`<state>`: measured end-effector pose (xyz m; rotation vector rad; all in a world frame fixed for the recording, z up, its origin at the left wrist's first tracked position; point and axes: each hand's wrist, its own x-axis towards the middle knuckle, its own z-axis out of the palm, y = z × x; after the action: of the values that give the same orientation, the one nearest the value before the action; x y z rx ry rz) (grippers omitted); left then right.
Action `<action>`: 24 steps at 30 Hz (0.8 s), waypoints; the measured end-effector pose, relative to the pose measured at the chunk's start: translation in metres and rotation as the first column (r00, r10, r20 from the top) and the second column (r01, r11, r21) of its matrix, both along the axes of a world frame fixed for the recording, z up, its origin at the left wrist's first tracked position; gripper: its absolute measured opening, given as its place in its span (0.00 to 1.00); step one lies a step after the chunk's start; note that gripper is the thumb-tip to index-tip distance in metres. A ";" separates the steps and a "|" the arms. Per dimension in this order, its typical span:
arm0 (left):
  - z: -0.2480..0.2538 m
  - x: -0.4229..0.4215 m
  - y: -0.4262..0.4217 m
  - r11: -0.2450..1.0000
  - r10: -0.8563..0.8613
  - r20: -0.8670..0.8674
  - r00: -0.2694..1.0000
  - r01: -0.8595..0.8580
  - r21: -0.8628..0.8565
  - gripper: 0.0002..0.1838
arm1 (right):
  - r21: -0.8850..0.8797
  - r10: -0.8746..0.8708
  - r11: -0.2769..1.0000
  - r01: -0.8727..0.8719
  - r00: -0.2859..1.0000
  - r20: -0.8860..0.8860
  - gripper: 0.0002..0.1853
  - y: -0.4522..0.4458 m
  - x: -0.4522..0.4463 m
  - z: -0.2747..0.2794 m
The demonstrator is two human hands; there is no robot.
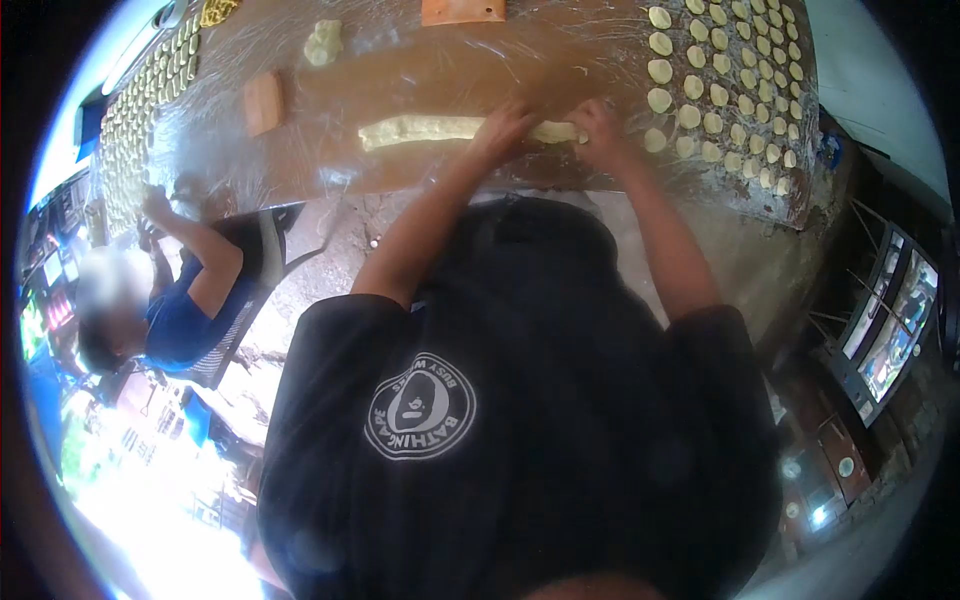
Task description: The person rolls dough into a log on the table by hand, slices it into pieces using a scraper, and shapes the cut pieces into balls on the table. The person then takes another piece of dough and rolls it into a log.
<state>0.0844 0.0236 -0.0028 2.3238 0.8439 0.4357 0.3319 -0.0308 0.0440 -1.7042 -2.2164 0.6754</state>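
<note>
A long pale dough roll (425,130) lies crosswise on the brown table. My left hand (508,126) is wrapped over it right of its middle, fingers closed round the dough. At the right end of the roll, my right hand (598,132) has its fingers bent and pressed together on the dough tip. A short stretch of dough shows between the two hands. The undersides of my fingers are hidden.
Rows of flat dough rounds (718,92) cover the table's right side. More small pieces (160,85) line the far left, where a co-worker (195,290) reaches in. An orange-brown block (264,103), a dough lump (323,43) and an orange slab (462,11) lie beyond the roll.
</note>
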 end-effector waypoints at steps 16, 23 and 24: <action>-0.022 0.014 -0.004 0.991 0.029 -0.054 0.998 -0.021 0.129 0.34 | 0.047 -0.072 0.996 0.072 0.997 0.006 0.33 -0.028 0.036 -0.065; 0.022 -0.065 0.012 0.998 0.058 -0.145 0.988 -0.054 0.032 0.44 | 0.048 -0.121 0.993 0.112 0.943 0.311 0.35 -0.009 -0.053 0.032; 0.027 -0.086 0.017 0.998 0.064 -0.144 0.988 -0.062 0.016 0.45 | 0.084 -0.091 0.994 0.076 0.978 0.185 0.37 -0.005 -0.070 0.025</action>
<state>-0.0020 0.0410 0.0238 2.3666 0.9879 0.3019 0.2620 -0.0356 0.0695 -1.8804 -2.2457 0.4184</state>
